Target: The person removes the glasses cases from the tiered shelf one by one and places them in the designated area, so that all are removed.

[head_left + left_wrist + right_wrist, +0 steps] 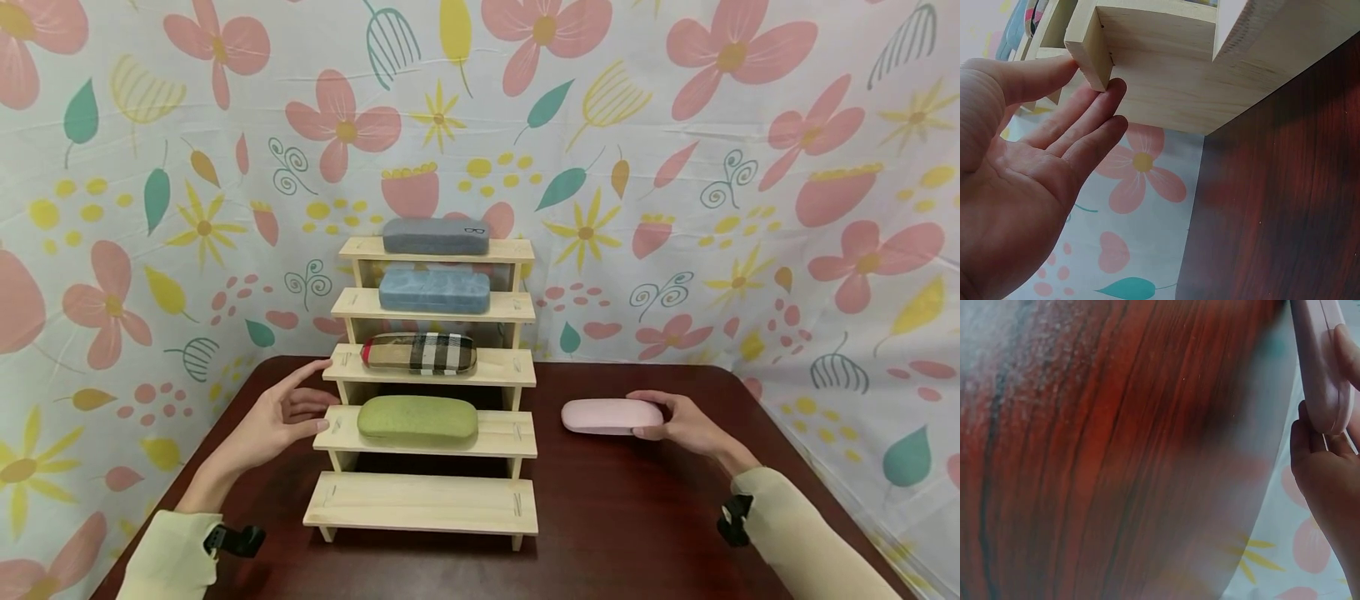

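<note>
In the head view, a wooden step rack (pixel 422 502) stands on the dark table. Its steps carry a grey glasses case (pixel 435 237), a light blue glasses case (pixel 433 290), a plaid glasses case (pixel 420 354) and a green glasses case (pixel 417 418); the lowest step holds nothing. My left hand (pixel 268 421) rests its fairly straight fingers at the rack's left side, and in the left wrist view the thumb (pixel 1047 78) touches a board end. To the right of the rack, my right hand (pixel 678 423) grips the right end of a pink glasses case (pixel 603 416), thumb in front, fingers behind.
The reddish-brown table (pixel 622 517) spreads around the rack, its back edge close to a flower-printed cloth (pixel 600 167). That cloth also hangs at both sides. Black straps (pixel 234 540) sit on both wrists.
</note>
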The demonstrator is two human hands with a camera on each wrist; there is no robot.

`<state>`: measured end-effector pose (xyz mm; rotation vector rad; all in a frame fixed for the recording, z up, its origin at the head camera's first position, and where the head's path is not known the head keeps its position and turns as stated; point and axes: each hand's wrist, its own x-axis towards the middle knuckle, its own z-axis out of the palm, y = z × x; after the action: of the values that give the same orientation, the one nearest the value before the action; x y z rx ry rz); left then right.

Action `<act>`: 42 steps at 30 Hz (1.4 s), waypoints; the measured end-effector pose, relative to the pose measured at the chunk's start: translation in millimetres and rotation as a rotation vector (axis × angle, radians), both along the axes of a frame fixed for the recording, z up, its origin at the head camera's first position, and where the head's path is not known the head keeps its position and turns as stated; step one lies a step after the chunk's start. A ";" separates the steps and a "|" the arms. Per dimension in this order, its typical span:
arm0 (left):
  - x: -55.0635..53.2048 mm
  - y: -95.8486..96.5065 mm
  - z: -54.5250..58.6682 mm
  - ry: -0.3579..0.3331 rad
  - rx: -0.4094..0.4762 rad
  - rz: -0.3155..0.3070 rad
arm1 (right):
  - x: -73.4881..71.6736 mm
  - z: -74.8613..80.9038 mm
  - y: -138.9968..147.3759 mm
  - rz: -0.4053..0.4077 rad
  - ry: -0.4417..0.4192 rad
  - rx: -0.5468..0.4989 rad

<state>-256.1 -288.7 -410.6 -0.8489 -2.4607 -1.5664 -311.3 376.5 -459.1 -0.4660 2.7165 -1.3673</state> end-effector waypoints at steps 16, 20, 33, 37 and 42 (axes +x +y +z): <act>0.1 -1.3 -2.9 -0.010 0.002 0.001 | -10.7 -6.5 -2.1 -0.045 -0.068 0.062; -0.7 -1.9 -3.9 -0.011 0.005 -0.001 | -17.4 -9.1 -2.0 -0.042 -0.057 0.079; -1.7 -1.5 -3.0 -0.001 0.001 -0.006 | -34.8 -8.0 -5.4 -0.040 -0.069 0.067; -1.4 -0.9 -1.6 -0.001 0.001 -0.007 | -40.1 -8.6 -6.0 -0.047 -0.072 0.058; -1.2 -1.0 -1.2 0.000 -0.005 -0.003 | -45.2 -10.8 -6.3 -0.059 -0.077 0.050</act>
<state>-257.2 -289.7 -411.8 -0.8537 -2.4661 -1.5614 -356.5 370.3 -469.9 -0.3255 2.7151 -1.2989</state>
